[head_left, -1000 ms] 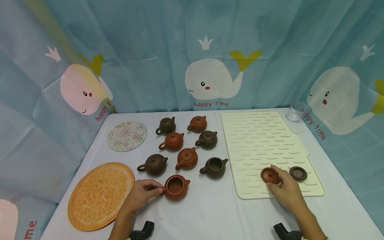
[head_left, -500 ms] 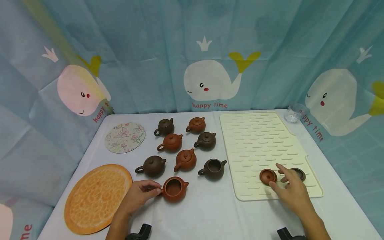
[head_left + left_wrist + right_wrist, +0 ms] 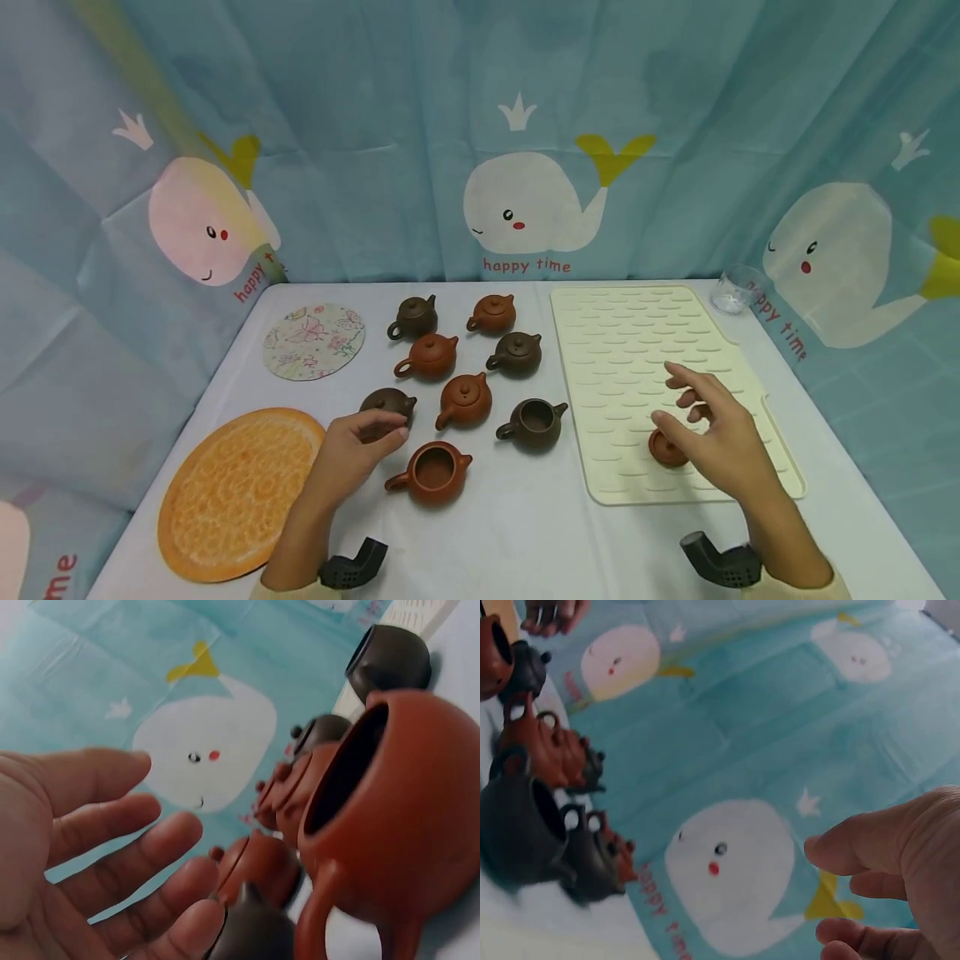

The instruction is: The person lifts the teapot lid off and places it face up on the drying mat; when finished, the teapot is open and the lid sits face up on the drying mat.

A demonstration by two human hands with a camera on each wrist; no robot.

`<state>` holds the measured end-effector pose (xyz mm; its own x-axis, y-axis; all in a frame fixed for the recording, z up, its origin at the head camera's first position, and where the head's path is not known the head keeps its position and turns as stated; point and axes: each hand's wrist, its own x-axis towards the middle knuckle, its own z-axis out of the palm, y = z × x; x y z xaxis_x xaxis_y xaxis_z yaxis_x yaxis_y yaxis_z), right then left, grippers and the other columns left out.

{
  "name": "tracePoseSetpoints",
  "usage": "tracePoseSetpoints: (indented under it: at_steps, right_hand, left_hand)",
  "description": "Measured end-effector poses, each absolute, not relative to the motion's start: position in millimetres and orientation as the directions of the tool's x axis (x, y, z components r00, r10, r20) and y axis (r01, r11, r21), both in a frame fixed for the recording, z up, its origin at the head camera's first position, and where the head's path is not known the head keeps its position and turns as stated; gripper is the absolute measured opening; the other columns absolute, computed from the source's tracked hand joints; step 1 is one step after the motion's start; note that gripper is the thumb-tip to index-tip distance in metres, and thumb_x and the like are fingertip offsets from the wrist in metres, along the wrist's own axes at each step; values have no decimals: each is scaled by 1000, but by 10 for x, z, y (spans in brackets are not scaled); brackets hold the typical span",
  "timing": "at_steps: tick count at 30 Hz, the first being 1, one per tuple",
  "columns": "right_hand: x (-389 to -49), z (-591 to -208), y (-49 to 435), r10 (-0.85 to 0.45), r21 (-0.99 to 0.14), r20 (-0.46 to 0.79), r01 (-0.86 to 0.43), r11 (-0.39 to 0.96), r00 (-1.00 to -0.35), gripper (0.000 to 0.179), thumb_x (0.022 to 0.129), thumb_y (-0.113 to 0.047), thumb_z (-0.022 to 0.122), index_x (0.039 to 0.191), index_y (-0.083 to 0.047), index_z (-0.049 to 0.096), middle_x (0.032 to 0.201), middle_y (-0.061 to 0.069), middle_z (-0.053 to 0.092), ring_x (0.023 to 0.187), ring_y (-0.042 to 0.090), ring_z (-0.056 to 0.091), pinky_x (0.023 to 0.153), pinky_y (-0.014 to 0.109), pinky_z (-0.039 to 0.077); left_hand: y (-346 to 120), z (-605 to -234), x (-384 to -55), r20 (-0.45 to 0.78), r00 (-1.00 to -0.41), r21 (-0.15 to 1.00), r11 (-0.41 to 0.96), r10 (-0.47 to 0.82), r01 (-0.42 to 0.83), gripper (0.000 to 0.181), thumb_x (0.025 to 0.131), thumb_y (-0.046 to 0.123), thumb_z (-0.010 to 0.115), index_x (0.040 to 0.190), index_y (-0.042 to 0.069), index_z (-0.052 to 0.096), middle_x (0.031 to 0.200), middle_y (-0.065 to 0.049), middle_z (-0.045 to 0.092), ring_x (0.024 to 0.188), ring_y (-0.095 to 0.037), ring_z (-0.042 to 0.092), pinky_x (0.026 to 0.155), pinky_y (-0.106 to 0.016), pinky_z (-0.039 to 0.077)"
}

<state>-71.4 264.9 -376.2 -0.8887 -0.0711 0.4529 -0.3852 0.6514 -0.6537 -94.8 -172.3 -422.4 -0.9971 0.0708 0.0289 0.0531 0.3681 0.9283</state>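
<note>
My left hand [image 3: 351,457] hovers with loosely bent fingers and nothing in it. It partly covers a dark lidded teapot [image 3: 388,402] and is just left of an open reddish-brown teapot [image 3: 442,483]. In the left wrist view, that lidless teapot [image 3: 409,810] stands apart from the spread fingers [image 3: 135,855]. Over the cream mat [image 3: 622,375], my right hand [image 3: 720,437] holds nothing, thumb and fingers apart. Below its thumb a reddish teapot lid [image 3: 666,450] lies on the mat. The dark lid seen earlier is hidden behind that hand.
An open dark teapot [image 3: 536,423] and several lidded teapots, such as an orange-brown one [image 3: 467,400], stand mid-table. At left lie a round orange mat [image 3: 240,492] and a floral disc [image 3: 315,342]. A clear cup [image 3: 735,290] stands at the back right.
My left hand has let go of the reddish teapot's handle and lifted up and back. My right hand has released the reddish lid on the mat and risen above it.
</note>
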Motion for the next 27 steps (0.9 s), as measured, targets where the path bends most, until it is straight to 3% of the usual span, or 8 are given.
tracePoseSetpoints:
  at_steps: [11, 20, 27]
  right_hand:
    - [-1080, -3534, 2283, -247, -697, 468, -526, 487, -848, 58, 82, 5, 73, 135, -6, 54, 109, 3, 59, 89, 15, 49, 73, 24, 42]
    - [-1388, -3590, 2059, -320, -810, 372, -473, 347, -871, 49, 86, -1, 71, 132, -6, 56, 107, 8, 60, 90, 25, 54, 74, 28, 45]
    - [-1429, -3376, 1773, -395, -854, 327, -447, 265, -858, 42, 84, 8, 68, 125, 8, 57, 101, 16, 61, 86, 29, 53, 72, 32, 45]
  left_hand:
    - [-1465, -4207, -1143, -17, -996, 893, 450, 85, 23, 24, 84, 10, 76, 107, 3, 72, 90, -1, 69, 84, -17, 64, 71, -32, 50]
    - [-1366, -4269, -1260, -56, -995, 858, 513, 79, -8, 34, 81, 10, 78, 114, 5, 70, 94, -1, 70, 83, -17, 65, 69, -33, 53]
    - [-1314, -4309, -1334, -88, -993, 797, 603, 81, -21, 32, 81, 12, 79, 112, 8, 71, 88, 0, 70, 81, -16, 65, 67, -35, 52]
